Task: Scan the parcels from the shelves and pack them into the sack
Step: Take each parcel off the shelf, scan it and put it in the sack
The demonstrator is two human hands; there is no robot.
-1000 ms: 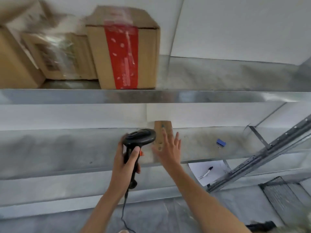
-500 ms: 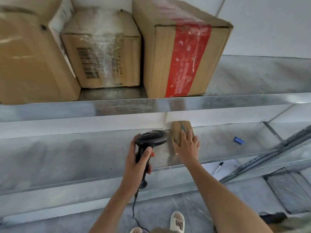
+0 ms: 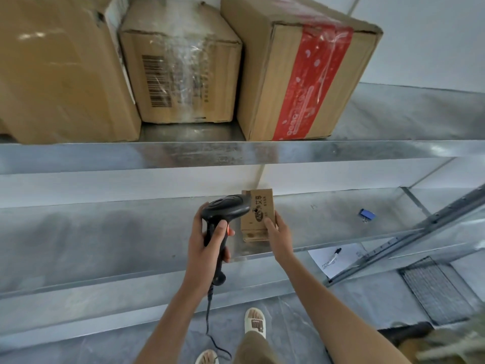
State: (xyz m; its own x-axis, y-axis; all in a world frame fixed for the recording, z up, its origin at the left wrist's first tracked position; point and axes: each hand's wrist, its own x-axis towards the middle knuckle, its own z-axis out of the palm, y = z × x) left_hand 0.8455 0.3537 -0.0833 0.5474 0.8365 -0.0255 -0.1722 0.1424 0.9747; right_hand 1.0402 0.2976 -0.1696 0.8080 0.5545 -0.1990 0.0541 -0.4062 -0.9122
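From the head camera, two shiny metal shelves run across in front of a white wall. The top shelf (image 3: pixel 236 153) holds three brown boxes side by side at 12 o'clock: a big plain box (image 3: pixel 60 74) at 10 o'clock, a box with a barcode (image 3: pixel 183 77) touching it, and a box with red tape (image 3: pixel 301 72) at 1 o'clock. The right part of the top shelf is bare metal.

The lower shelf (image 3: pixel 91 240) is wide and grey. A blue clip (image 3: pixel 367 214) lies on it at 3 o'clock, well apart from the hands. Below that, a paper (image 3: pixel 338 258) with a pen (image 3: pixel 334 254) on it lies at 4 o'clock. The floor is grey, and two feet in light sandals (image 3: pixel 254 323) stand at 6 o'clock.

The left hand (image 3: pixel 207 248) is wrapped tight around the handle of a black scanner (image 3: pixel 225 208). The scanner's head points right, at a small brown parcel (image 3: pixel 258 215). Its cord (image 3: pixel 210 324) hangs down toward 6 o'clock.

The right hand (image 3: pixel 279 235) grips the small parcel by its right side, thumb on the front. The parcel is in the middle, over the lower shelf near its front edge; I cannot tell if it touches the shelf. The scanner head is just beside it and covers its left edge.

A slanted metal bar (image 3: pixel 409 232) crosses at 4 o'clock.
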